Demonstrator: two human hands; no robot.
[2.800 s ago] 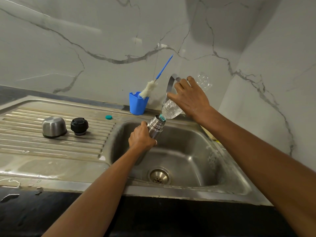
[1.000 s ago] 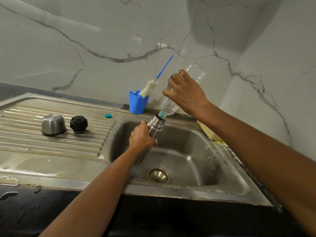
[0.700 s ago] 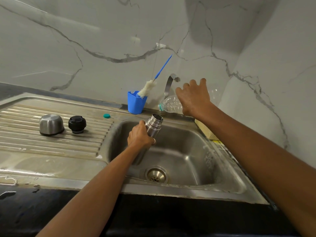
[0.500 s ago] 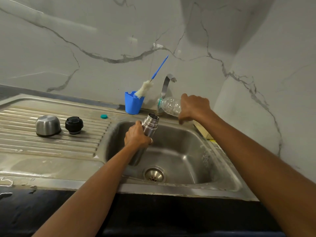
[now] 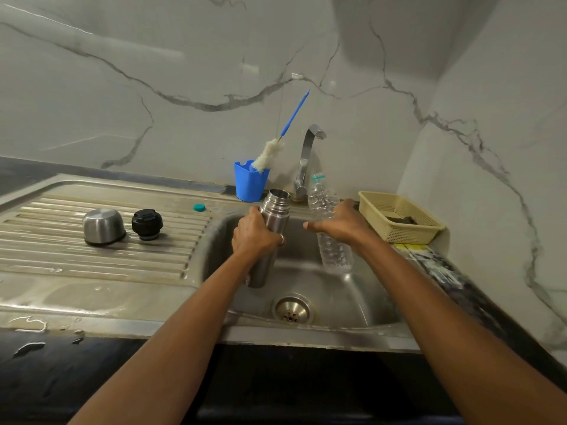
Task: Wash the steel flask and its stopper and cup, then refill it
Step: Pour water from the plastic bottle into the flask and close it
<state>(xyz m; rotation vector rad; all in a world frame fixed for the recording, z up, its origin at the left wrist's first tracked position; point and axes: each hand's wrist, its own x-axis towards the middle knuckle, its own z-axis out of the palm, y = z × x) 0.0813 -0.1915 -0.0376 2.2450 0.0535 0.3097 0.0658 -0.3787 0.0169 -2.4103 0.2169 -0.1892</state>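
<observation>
Steel flask (image 5: 276, 210) is gripped round its middle by the left hand (image 5: 254, 237), fingers curled about the body. It is held in the sink (image 5: 352, 302) basin, nearly upright, with the uncapped mouth tipped slightly toward 1 o'clock. Its base is seen at 11 o'clock of the drain (image 5: 293, 308); whether the base touches the basin wall cannot be told from this angle. A clear plastic bottle (image 5: 334, 253) is held at 3 o'clock of the flask by the right hand (image 5: 340, 225), which is wrapped round its mid-section with one finger stretched toward the flask. The bottle is upright, uncapped and just apart from the flask. On the ribbed drainboard (image 5: 92, 262), at 9 o'clock of the flask, the steel cup (image 5: 102, 226) is set mouth down, and the black stopper (image 5: 147, 223) is placed just beside it at its 3 o'clock. A small teal cap (image 5: 199, 207) is left near the basin's edge. At 12 o'clock of the flask a blue holder (image 5: 250, 185) with a bottle brush (image 5: 270, 154) is seen, with the tap (image 5: 306, 157) beside it. A yellow basket (image 5: 399, 219) is set at 3 o'clock of the bottle.
</observation>
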